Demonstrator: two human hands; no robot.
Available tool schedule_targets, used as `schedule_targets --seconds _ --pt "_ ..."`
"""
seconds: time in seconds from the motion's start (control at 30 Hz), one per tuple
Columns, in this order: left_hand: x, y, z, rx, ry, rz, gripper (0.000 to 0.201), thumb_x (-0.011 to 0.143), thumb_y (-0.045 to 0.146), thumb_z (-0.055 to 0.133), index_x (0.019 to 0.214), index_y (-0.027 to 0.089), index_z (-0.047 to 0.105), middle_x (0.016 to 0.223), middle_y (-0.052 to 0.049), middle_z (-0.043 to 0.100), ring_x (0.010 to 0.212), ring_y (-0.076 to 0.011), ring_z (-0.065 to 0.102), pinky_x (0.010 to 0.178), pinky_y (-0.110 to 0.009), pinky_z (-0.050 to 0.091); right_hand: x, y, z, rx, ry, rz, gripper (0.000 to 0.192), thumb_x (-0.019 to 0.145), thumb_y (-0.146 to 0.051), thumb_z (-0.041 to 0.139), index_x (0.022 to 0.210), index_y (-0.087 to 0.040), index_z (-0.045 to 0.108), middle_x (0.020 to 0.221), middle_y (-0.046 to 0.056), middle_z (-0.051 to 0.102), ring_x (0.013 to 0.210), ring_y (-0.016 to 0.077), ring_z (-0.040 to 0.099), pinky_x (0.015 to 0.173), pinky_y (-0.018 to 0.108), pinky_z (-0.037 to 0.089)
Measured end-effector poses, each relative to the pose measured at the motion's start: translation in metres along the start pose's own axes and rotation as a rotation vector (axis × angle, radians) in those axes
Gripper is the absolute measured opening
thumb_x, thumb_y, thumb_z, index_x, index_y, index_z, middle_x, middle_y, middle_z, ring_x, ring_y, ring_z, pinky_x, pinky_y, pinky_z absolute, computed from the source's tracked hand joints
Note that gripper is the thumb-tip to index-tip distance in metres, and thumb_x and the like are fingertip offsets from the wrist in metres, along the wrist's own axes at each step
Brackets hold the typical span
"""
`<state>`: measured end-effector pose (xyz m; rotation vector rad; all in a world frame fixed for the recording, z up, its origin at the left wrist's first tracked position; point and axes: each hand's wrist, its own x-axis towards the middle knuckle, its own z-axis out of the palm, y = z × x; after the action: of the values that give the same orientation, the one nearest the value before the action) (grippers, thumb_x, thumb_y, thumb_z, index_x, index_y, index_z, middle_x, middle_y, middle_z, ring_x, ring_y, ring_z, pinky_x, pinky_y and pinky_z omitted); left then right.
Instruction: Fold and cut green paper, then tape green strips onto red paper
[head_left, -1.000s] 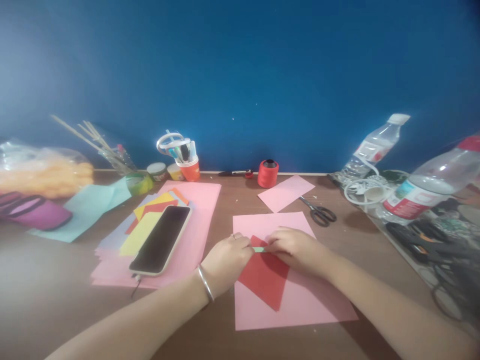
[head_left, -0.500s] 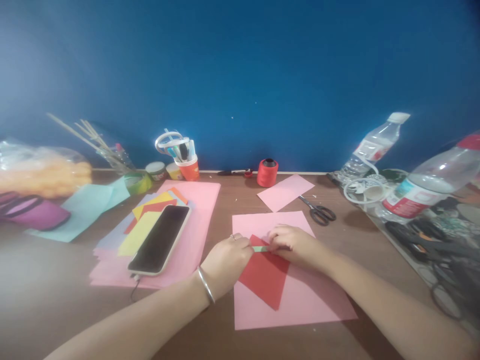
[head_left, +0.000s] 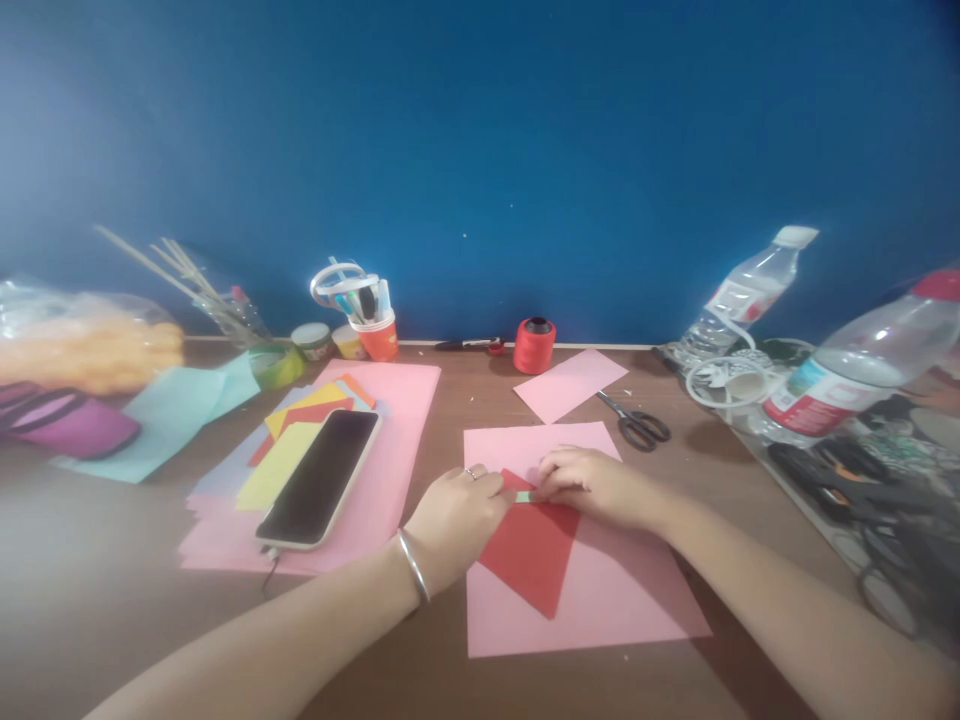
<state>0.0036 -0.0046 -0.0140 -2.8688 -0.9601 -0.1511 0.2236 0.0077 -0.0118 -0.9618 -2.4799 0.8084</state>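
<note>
Head view, left to right: phone [head_left: 321, 478] lies on a stack of coloured sheets [head_left: 300, 440]. Left hand [head_left: 454, 515] and right hand [head_left: 592, 485] meet over the red paper [head_left: 529, 550], fingertips pinched together on a small green strip [head_left: 525, 496] between them. Red paper rests on the pink sheet [head_left: 600, 610]. Scissors [head_left: 637, 425] lie beyond, apart.

Bare counter [head_left: 112, 560] lies open to my near left. The phone [head_left: 321, 476] on stacked papers [head_left: 390, 420] blocks my left; scissors [head_left: 637, 425] and bottles [head_left: 847, 385] crowd my right. Between thread spool [head_left: 534, 345] and cup [head_left: 377, 335], a clear lane runs back.
</note>
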Motion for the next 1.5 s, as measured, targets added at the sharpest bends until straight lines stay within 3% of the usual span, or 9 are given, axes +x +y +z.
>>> schedule_targets --seconds 0.2,0.4,0.57,0.83,1.0,1.13,1.23,1.4,1.5 --pt "0.004 -0.003 0.004 0.011 0.006 0.009 0.025 0.084 0.01 0.041 0.093 0.021 0.061 0.069 -0.003 0.055 0.069 -0.0202 0.051 0.054 -0.032 0.038 0.001 0.002 -0.003 0.13 -0.008 0.057 0.019 0.084 -0.018 0.05 0.086 -0.023 0.069 0.092 -0.001 0.066 0.087 0.0139 0.057 0.082 0.027 0.042" --pt "0.003 -0.003 0.004 0.01 0.025 0.025 0.023 0.085 0.013 0.041 0.099 0.022 0.058 0.073 -0.002 0.055 0.073 -0.02 0.05 0.057 -0.032 0.037 0.004 0.001 0.003 0.161 0.064 0.111 0.012 0.079 -0.021 0.058 0.079 -0.023 0.07 0.084 0.0 0.066 0.08 0.0148 0.059 0.077 0.025 0.043" --pt "0.003 -0.002 0.004 0.023 0.013 0.034 0.025 0.086 0.014 0.04 0.101 0.024 0.057 0.075 -0.002 0.055 0.073 -0.0204 0.049 0.057 -0.033 0.035 0.003 0.005 0.004 0.197 0.044 0.102 0.018 0.082 -0.019 0.053 0.081 -0.023 0.07 0.083 0.0 0.066 0.078 0.0141 0.059 0.074 0.025 0.043" --pt "0.002 -0.002 0.004 0.033 0.008 0.047 0.025 0.085 0.012 0.04 0.1 0.023 0.056 0.075 -0.002 0.055 0.073 -0.0205 0.048 0.057 -0.033 0.032 0.003 0.007 0.002 0.14 0.005 0.083 0.022 0.079 -0.011 0.054 0.086 -0.024 0.069 0.079 -0.001 0.062 0.075 0.0126 0.056 0.07 0.024 0.042" --pt "0.002 -0.002 0.003 0.043 0.018 0.049 0.025 0.083 0.01 0.041 0.099 0.022 0.057 0.074 -0.002 0.055 0.073 -0.0204 0.049 0.057 -0.033 0.031 0.003 0.006 0.002 -0.015 -0.006 0.05 0.018 0.08 -0.015 0.053 0.081 -0.023 0.07 0.075 0.001 0.059 0.071 0.0141 0.053 0.064 0.026 0.041" --pt "0.004 -0.002 0.004 0.051 0.006 0.051 0.021 0.084 0.011 0.042 0.094 0.021 0.057 0.076 -0.002 0.056 0.073 -0.0204 0.049 0.056 -0.033 0.032 0.005 -0.003 0.003 -0.057 0.0 -0.018 0.022 0.083 -0.012 0.049 0.082 -0.021 0.069 0.08 0.003 0.062 0.077 0.0156 0.053 0.069 0.028 0.041" --pt "0.005 -0.002 0.003 0.056 0.0 0.06 0.02 0.084 0.011 0.041 0.091 0.021 0.057 0.079 -0.002 0.057 0.074 -0.0205 0.049 0.057 -0.033 0.033 0.008 -0.009 0.008 -0.024 0.034 0.007 0.023 0.084 -0.012 0.048 0.086 -0.023 0.069 0.08 0.002 0.063 0.078 0.0155 0.055 0.071 0.027 0.041" --pt "0.004 -0.002 0.002 0.059 0.001 0.053 0.023 0.083 0.009 0.041 0.094 0.021 0.057 0.082 -0.001 0.058 0.075 -0.0202 0.05 0.059 -0.033 0.034 0.012 -0.008 0.022 0.044 0.196 0.185 0.013 0.076 -0.013 0.06 0.074 -0.022 0.069 0.076 0.0 0.06 0.072 0.014 0.056 0.066 0.024 0.042" --pt "0.003 -0.003 0.003 0.024 -0.004 0.028 0.023 0.084 0.011 0.041 0.093 0.023 0.059 0.079 -0.001 0.058 0.075 -0.0197 0.05 0.058 -0.033 0.034 0.011 -0.01 0.027 0.035 0.219 0.197 0.013 0.077 -0.013 0.06 0.071 -0.021 0.068 0.073 0.0 0.057 0.071 0.0132 0.055 0.063 0.023 0.041"
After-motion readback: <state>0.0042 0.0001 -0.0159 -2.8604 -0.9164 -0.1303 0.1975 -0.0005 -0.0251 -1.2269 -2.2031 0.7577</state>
